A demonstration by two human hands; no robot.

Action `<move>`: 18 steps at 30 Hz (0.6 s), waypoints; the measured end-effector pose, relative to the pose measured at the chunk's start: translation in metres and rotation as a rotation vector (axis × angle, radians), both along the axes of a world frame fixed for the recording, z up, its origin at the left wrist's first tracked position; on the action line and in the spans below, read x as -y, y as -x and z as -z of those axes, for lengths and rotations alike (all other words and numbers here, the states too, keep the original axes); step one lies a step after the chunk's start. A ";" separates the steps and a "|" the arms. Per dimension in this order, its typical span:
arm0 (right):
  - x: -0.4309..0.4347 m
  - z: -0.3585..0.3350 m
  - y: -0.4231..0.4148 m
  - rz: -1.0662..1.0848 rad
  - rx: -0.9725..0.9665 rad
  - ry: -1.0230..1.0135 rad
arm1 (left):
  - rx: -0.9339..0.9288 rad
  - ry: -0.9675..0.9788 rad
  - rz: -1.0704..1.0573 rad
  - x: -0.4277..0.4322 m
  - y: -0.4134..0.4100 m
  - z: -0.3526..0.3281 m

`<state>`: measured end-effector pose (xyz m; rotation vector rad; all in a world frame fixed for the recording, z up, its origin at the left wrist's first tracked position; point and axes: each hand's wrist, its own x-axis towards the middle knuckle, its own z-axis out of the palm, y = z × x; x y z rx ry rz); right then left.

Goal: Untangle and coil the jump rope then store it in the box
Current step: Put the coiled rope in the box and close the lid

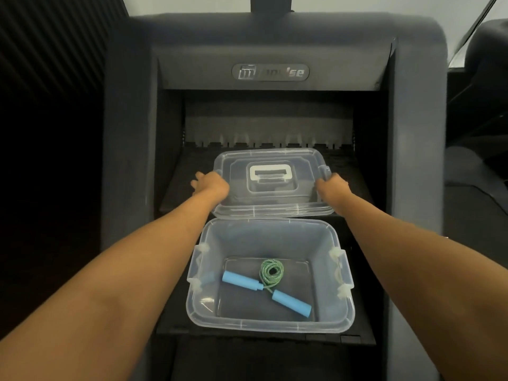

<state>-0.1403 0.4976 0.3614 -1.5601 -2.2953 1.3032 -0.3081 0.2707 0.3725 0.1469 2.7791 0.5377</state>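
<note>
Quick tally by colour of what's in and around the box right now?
Clear plastic: 2, box and lid
Blue: 2, jump rope handles
Green: 1, coiled rope
White: 1, lid handle
Total: 6

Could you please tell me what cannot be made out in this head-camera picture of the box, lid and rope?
- Head view: fingertips of the left hand and right hand are hidden behind the lid.
- The machine's logo plate is too blurred to read.
- Whether the rope coil is knot-free: too small.
- The box latches' state: translucent, unclear.
</note>
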 end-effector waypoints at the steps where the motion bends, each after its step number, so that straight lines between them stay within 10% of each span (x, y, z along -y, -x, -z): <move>1: 0.001 0.003 0.001 0.000 0.005 0.011 | -0.010 0.007 0.001 -0.002 0.000 0.004; 18: 0.047 -0.019 -0.042 0.031 -0.064 0.006 | -0.132 0.081 -0.016 0.019 -0.059 -0.009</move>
